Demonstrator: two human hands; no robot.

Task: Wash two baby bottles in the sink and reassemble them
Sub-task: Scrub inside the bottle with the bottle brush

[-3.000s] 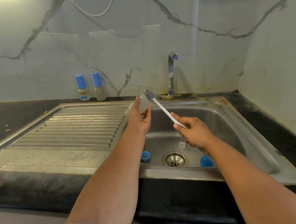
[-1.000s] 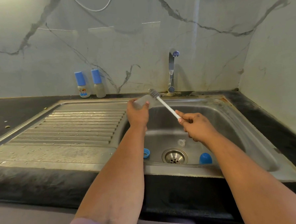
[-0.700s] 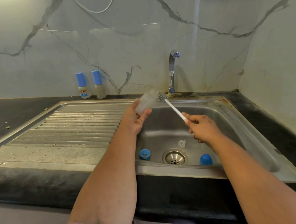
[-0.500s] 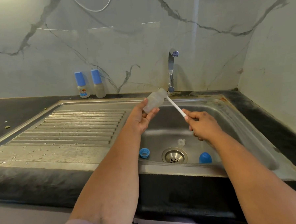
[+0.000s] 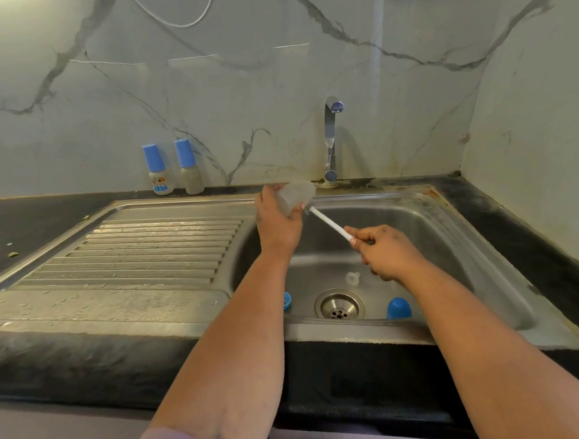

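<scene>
Over the sink (image 5: 477, 243), the left hand (image 5: 278, 226) grips a bottle body (image 5: 295, 195); the right hand (image 5: 387, 252) pinches the brush (image 5: 328, 222) inserted in it (scrubbing underway). Rinsing and reassembly remain; cap (image 5: 398, 308), ring (image 5: 287, 300) and teat (image 5: 352, 278) lie in the basin.

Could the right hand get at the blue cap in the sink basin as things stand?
Probably yes, once freed: the blue cap lies uncovered on the basin floor beside the drain, just below the right hand. That hand's grip is taken by the brush handle, though.
</scene>
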